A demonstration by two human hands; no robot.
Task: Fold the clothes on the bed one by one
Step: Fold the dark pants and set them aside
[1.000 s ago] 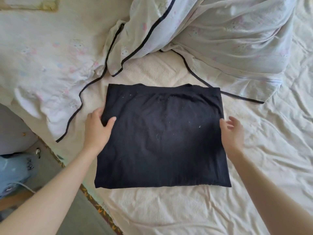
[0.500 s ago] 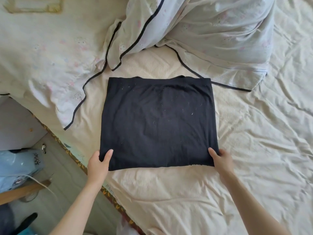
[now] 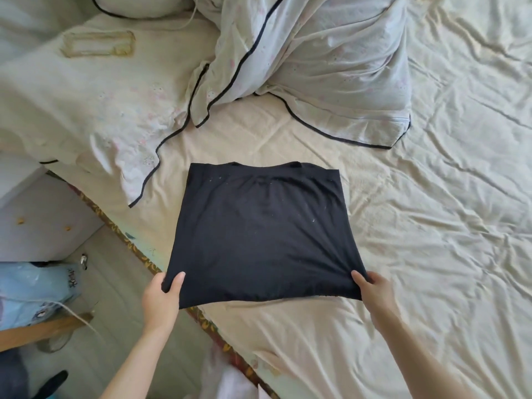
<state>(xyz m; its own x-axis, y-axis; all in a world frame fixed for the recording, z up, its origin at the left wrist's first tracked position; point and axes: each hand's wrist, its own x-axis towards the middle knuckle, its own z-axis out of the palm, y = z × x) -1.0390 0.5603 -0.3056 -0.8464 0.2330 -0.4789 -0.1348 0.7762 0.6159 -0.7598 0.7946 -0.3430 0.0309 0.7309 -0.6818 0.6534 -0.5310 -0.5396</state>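
Currently the black garment (image 3: 262, 234) is lying part-folded on the bed (image 3: 431, 226), just below the piped duvet (image 3: 316, 67). Left hand (image 3: 161, 300) is pinching its near-left corner, right hand (image 3: 374, 292) is pinching the near-right corner. Near edge is lifting; far edge lies directly away from both hands, so the fold likely runs forward. No containers in view.

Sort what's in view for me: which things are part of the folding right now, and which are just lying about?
In the job:
black garment, half folded
left hand gripping its near left corner
right hand gripping its near right corner

Lying about:
crumpled duvet with black piping
pillow
blue bag on the floor
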